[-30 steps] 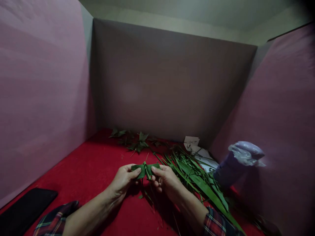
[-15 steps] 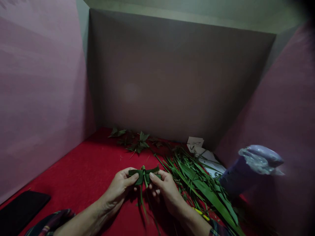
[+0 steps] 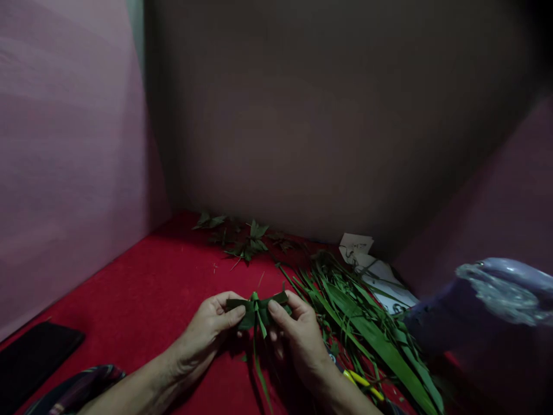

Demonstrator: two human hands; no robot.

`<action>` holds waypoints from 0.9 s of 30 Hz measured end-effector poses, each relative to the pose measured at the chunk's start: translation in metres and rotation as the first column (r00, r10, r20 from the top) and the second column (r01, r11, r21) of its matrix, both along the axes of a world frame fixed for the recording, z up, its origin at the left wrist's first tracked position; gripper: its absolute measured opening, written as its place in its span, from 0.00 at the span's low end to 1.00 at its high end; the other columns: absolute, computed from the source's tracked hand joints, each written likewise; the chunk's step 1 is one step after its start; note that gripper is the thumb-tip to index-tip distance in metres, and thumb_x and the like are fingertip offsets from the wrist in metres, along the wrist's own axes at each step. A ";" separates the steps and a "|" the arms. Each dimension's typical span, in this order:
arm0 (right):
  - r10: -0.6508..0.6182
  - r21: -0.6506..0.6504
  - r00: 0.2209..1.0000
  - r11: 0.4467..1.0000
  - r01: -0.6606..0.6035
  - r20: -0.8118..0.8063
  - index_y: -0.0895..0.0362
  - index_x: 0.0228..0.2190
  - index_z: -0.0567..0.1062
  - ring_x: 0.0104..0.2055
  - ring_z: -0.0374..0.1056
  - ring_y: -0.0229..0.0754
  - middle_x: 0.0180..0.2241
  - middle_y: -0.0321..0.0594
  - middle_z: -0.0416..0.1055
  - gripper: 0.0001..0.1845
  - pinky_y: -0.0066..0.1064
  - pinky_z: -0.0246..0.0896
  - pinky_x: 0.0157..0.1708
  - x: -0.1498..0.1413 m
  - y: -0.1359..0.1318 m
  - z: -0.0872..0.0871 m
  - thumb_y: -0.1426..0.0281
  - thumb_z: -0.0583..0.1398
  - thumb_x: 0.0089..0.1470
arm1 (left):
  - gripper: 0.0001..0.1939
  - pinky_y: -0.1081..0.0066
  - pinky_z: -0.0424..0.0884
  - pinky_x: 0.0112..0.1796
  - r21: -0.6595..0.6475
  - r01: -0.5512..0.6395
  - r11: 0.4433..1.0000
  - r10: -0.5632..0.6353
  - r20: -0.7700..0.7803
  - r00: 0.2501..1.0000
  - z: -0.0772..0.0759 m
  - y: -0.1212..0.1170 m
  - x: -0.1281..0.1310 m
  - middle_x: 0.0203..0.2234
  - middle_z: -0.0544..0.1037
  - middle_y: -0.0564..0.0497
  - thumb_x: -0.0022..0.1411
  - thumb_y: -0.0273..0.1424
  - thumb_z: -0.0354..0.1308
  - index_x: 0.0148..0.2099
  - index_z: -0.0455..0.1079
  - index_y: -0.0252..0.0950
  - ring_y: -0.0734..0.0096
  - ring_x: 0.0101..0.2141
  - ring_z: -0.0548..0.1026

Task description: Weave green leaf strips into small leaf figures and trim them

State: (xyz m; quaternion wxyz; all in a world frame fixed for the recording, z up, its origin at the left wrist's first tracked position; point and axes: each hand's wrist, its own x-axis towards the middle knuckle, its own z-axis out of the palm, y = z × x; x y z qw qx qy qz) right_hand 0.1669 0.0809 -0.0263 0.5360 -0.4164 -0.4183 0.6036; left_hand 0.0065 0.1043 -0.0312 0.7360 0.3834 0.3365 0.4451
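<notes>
L hand (image 3: pixel 207 325) and R hand (image 3: pixel 305 331): fingers of both pinch opp. ends of folded green leaf (image 3: pixel 248 318), held over red counter (image 3: pixel 142 288), w/ strip (image 3: pixel 260 374) hanging. Green blades (image 3: pixel 371 328) piled to R; yellow item (image 3: pixel 362 380) nr R wrist; leafy sprigs (image 3: pixel 256 242) nr far edge.

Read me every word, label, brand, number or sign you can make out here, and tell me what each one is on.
No text here can be read.
White card: faint dark marks, too blurred to read.
White sheet: dark marks near one corner, too small to tell whether they are writing.
Purple container: nothing legible.
</notes>
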 end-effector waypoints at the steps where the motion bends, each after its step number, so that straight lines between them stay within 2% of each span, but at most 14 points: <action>1: 0.008 -0.012 1.000 1.000 -0.008 -0.007 0.57 0.26 0.65 0.08 0.51 0.26 0.11 0.25 0.62 0.16 0.16 0.46 0.07 0.000 0.000 0.000 0.58 0.61 0.49 | 0.13 0.78 0.60 0.18 -0.001 0.002 1.000 -0.002 -0.003 1.000 0.001 0.000 0.000 0.15 0.71 0.54 0.46 0.35 0.67 0.26 0.68 0.32 0.78 0.16 0.66; 5: 0.021 -0.032 1.000 0.999 -0.021 -0.022 0.57 0.28 0.66 0.08 0.51 0.26 0.11 0.26 0.62 0.17 0.17 0.45 0.07 -0.001 0.000 -0.001 0.56 0.60 0.49 | 0.14 0.78 0.61 0.18 -0.010 0.003 1.000 -0.003 -0.014 1.000 0.004 -0.002 0.001 0.17 0.73 0.53 0.46 0.36 0.67 0.29 0.69 0.33 0.77 0.16 0.67; 8: -0.013 -0.019 1.000 1.000 0.013 -0.007 0.58 0.27 0.66 0.08 0.51 0.27 0.11 0.26 0.63 0.17 0.17 0.45 0.07 -0.001 0.000 -0.001 0.57 0.61 0.48 | 0.13 0.77 0.64 0.20 -0.007 -0.014 1.000 0.014 -0.016 1.000 0.006 -0.003 0.000 0.19 0.74 0.52 0.46 0.34 0.67 0.31 0.70 0.32 0.77 0.18 0.69; 12: -0.051 -0.005 0.999 0.999 0.051 -0.001 0.58 0.26 0.66 0.09 0.52 0.26 0.12 0.26 0.63 0.16 0.17 0.47 0.08 0.001 0.001 -0.003 0.59 0.63 0.47 | 0.16 0.72 0.70 0.26 -0.048 -0.027 0.999 0.026 -0.012 1.000 0.007 -0.004 -0.001 0.24 0.78 0.49 0.41 0.30 0.69 0.34 0.70 0.33 0.70 0.23 0.75; 18: -0.015 -0.001 1.000 1.000 0.015 -0.026 0.57 0.27 0.66 0.11 0.53 0.27 0.14 0.27 0.64 0.13 0.19 0.48 0.10 0.000 -0.001 -0.004 0.62 0.63 0.47 | 0.20 0.67 0.71 0.29 -0.049 -0.028 0.998 0.025 -0.051 0.998 0.002 -0.004 -0.002 0.28 0.80 0.48 0.39 0.28 0.70 0.37 0.70 0.35 0.62 0.26 0.78; 23: -0.037 0.048 0.999 0.998 0.037 -0.011 0.58 0.26 0.68 0.17 0.58 0.29 0.17 0.29 0.66 0.11 0.20 0.54 0.18 0.000 -0.002 0.000 0.67 0.65 0.44 | 0.23 0.65 0.72 0.34 -0.013 -0.038 0.999 0.038 -0.043 0.998 0.000 -0.004 -0.002 0.32 0.79 0.48 0.37 0.25 0.70 0.39 0.70 0.36 0.62 0.30 0.78; 27: -0.042 0.051 0.998 0.998 0.040 0.040 0.58 0.26 0.68 0.18 0.57 0.31 0.17 0.30 0.65 0.11 0.22 0.53 0.19 0.000 -0.003 0.001 0.66 0.64 0.44 | 0.23 0.67 0.71 0.33 0.001 -0.050 0.999 0.050 -0.057 0.997 0.002 -0.004 -0.001 0.31 0.78 0.48 0.36 0.25 0.71 0.38 0.70 0.36 0.64 0.30 0.76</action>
